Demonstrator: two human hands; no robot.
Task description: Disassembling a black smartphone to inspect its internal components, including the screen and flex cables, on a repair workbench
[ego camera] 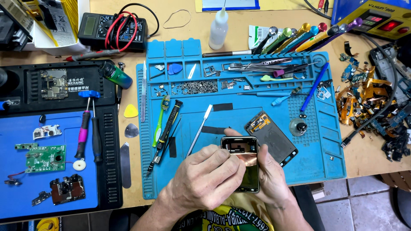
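Note:
An opened phone body (242,150), back cover off and inner parts showing, is held upright over the near edge of the blue work mat (325,128). My right hand (274,177) cradles it from behind and below. My left hand (205,177) lies across its lower left, fingertips pressing on the copper-coloured area inside the frame. A detached dark screen panel (270,137) lies on the mat just behind the phone, tilted.
Tweezers, screws, picks and a blue pen (314,87) lie on the mat's far half; a metal spudger (200,129) and screwdrivers rest left of my hands. Circuit boards sit on a second blue mat (17,192) at left. A heap of flex cables (368,102) fills the right.

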